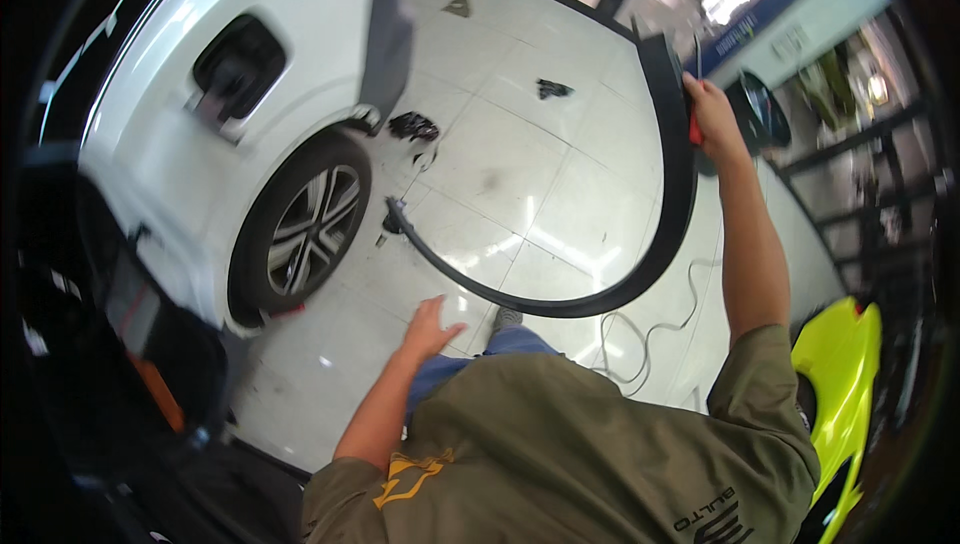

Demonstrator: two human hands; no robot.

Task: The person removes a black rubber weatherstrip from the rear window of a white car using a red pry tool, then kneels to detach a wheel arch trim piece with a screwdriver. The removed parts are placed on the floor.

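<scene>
My right hand (pixel 714 116) is raised at the upper right, its fingers closed around a long black wheel arch trim (pixel 678 174). A small red thing (pixel 695 127) shows at the same grip, too covered to name. From there the trim curves down and leftward in a wide hook, its thin end hanging near the car's wheel. Short of the trim's lower bend, my left hand (pixel 430 330) is empty with thumb and fingers apart. On the left stands a white car (pixel 300 4) with its fuel flap open, above a wheel (pixel 305 229) with a silver rim.
Black crumpled scraps (pixel 414 126) lie on the tiled floor (pixel 540 194) beside the car. A grey cable (pixel 645 344) loops near my feet. Behind my right hand stands a dark bin (pixel 760 109). A bright yellow-green body panel (pixel 843 374) is at the right.
</scene>
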